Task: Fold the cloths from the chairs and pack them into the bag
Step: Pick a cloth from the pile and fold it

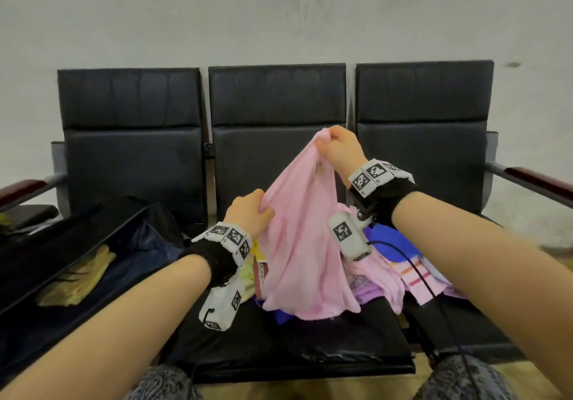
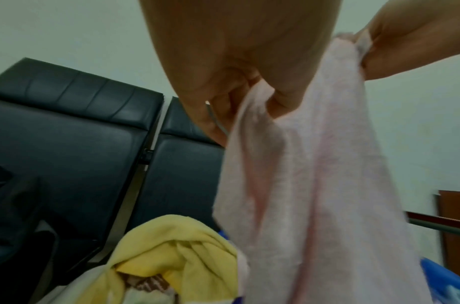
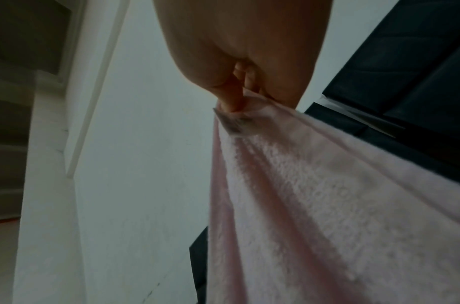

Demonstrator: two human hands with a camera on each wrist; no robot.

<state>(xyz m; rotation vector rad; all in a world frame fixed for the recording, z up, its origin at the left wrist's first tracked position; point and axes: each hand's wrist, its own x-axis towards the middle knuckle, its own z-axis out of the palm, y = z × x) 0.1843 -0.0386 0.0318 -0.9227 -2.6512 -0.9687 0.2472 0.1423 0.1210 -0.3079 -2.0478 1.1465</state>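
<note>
A pink cloth (image 1: 302, 244) hangs above the middle chair seat, held up by both hands. My right hand (image 1: 336, 148) pinches its top corner high in front of the middle backrest; in the right wrist view the fingers (image 3: 236, 96) close on the pink cloth (image 3: 314, 205) beside a small label. My left hand (image 1: 251, 212) grips the cloth's left edge lower down; in the left wrist view my left hand (image 2: 249, 92) bunches the pink cloth (image 2: 314, 195). A dark open bag (image 1: 130, 263) lies on the left chair with a folded yellow cloth (image 1: 80, 278) inside.
More cloths lie in a pile (image 1: 400, 269) on the middle seat: blue, purple, striped pink, and a yellow cloth (image 2: 176, 257). Three black chairs (image 1: 276, 95) stand joined against a pale wall, with armrests (image 1: 539, 182) at both ends. A cable runs from my right wrist.
</note>
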